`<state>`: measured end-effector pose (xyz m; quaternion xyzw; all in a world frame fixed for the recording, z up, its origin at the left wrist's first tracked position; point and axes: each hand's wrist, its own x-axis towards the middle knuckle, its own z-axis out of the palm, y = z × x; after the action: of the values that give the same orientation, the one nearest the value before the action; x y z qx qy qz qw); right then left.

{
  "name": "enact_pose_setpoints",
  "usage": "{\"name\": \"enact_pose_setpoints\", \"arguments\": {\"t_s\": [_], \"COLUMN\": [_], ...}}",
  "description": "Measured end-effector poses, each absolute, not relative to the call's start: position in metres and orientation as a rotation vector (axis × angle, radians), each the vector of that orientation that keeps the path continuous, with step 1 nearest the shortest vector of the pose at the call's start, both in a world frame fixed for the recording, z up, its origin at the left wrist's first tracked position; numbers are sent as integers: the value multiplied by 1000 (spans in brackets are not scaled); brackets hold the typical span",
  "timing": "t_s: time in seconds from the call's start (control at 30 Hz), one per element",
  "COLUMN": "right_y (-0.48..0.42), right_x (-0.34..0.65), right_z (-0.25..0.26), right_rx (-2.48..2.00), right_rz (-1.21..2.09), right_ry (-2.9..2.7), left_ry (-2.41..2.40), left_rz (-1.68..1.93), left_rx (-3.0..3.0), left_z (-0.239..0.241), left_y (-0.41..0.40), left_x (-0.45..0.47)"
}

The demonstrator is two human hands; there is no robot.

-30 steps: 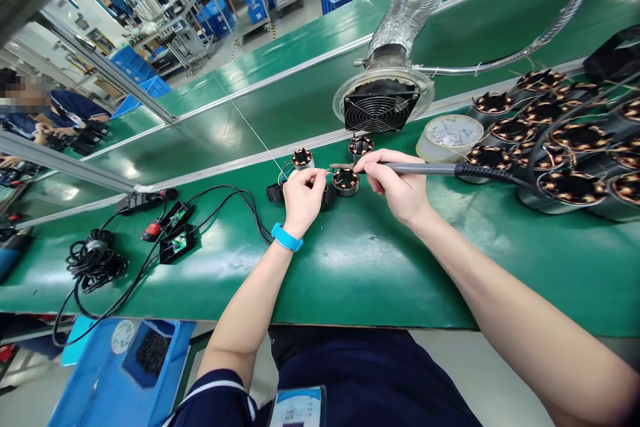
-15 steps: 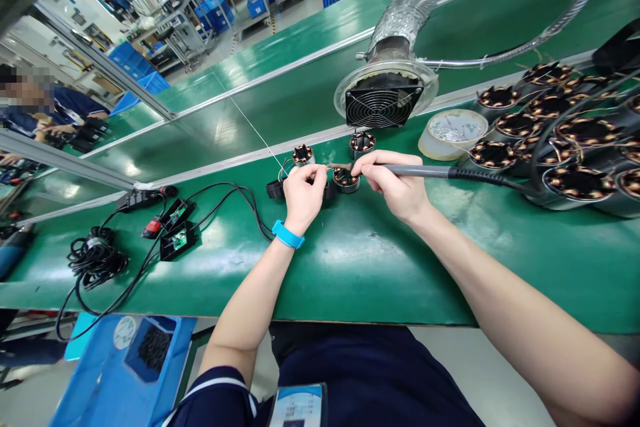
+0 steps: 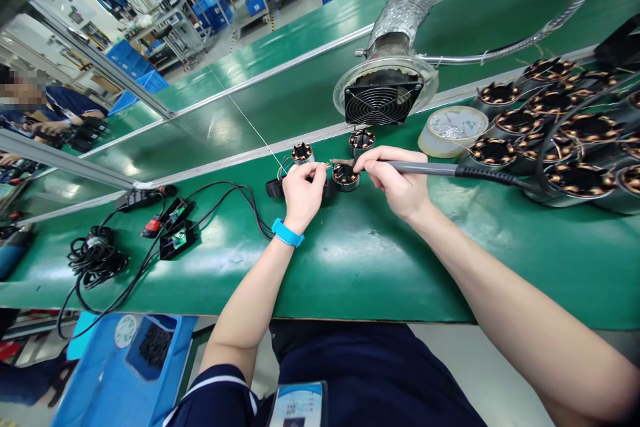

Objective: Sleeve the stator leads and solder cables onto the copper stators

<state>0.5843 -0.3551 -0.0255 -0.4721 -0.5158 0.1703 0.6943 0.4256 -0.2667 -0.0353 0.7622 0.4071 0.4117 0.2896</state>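
My right hand (image 3: pixel 395 180) grips the grey handle of a soldering iron (image 3: pixel 435 169), its tip pointing left above a motor stator (image 3: pixel 346 177) with copper windings. My left hand (image 3: pixel 303 192), with a blue band at the wrist, pinches thin coloured wires (image 3: pixel 327 165) close to the iron's tip. Whether tip and wires touch is too small to tell. Two more stators stand just behind, one copper-wound stator (image 3: pixel 302 153) past my left hand and another stator (image 3: pixel 361 141) past the right. A black part (image 3: pixel 275 188) lies partly hidden behind my left hand.
A fume extractor fan (image 3: pixel 383 104) hangs over the back of the green bench (image 3: pixel 380 267). Solder wire coil (image 3: pixel 453 125) and several stators (image 3: pixel 580 180) stand at right. Black cables (image 3: pixel 97 257) and open circuit boxes (image 3: pixel 177 239) lie left. A co-worker (image 3: pixel 55 107) sits far left.
The soldering iron's tip has shifted very slightly right, with my right hand. My left hand keeps its pinch on the wires. At lower left, a person's leg has come further into view.
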Motion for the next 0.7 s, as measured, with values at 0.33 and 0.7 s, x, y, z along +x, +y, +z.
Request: {"name": "enact_pose_setpoints", "arguments": {"t_s": [0.33, 0.7], "right_y": [-358, -356], "right_x": [580, 583], "right_z": [-23, -26], "right_rx": [-1075, -1055], "right_rz": [349, 273], "right_ry": [-1254, -1136], "left_ry": [1102, 1103], "left_rz": [1085, 1070], "left_rx": [2044, 2042], "left_z": [-36, -36], "left_y": [-266, -266], "left_x": [426, 426]}}
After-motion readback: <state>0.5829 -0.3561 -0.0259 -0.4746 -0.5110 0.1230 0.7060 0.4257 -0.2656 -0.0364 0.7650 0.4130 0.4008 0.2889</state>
